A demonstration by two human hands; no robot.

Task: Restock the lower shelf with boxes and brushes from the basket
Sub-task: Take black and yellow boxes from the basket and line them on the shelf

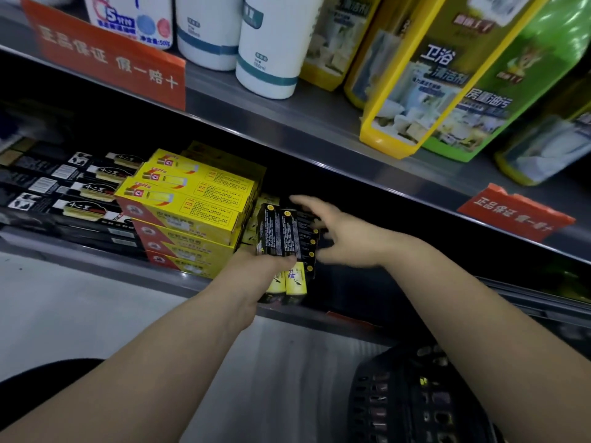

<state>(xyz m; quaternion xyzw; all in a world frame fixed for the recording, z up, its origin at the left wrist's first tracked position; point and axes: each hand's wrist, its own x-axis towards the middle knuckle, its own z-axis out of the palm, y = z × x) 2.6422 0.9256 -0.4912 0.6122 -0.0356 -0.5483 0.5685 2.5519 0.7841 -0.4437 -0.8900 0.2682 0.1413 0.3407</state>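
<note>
At the lower shelf [179, 276] edge, our left hand [256, 266] grips two small black-and-yellow boxes [281, 238] side by side, thumb across their fronts, lower ends yellow with print too blurred for us to read. Our right hand [339, 235] is open, fingers spread, reaching over a row of the same black boxes [311, 247] already on the shelf; we count about four yellow dots on their ends, though blur makes that uncertain, and we cannot tell if the fingers touch them. Just left sits a stack of yellow boxes [188, 203] with red corners, three across the top and at least three layers; small print unreadable. Further left, black boxes [73, 193] with pale labels lie flat in rows, cut off by the frame. On the upper shelf [287, 119] we see three white bottles [271, 49], one marked "500g", one "600ml", then yellow and green cleaner bottles [447, 78] reading "卫浴清洁剂". Two red tags [108, 55] hang from the shelf edges; the left reads "正品保证 假一赔十". A black perforated basket [415, 398] sits at lower right, contents hard to make out.
</note>
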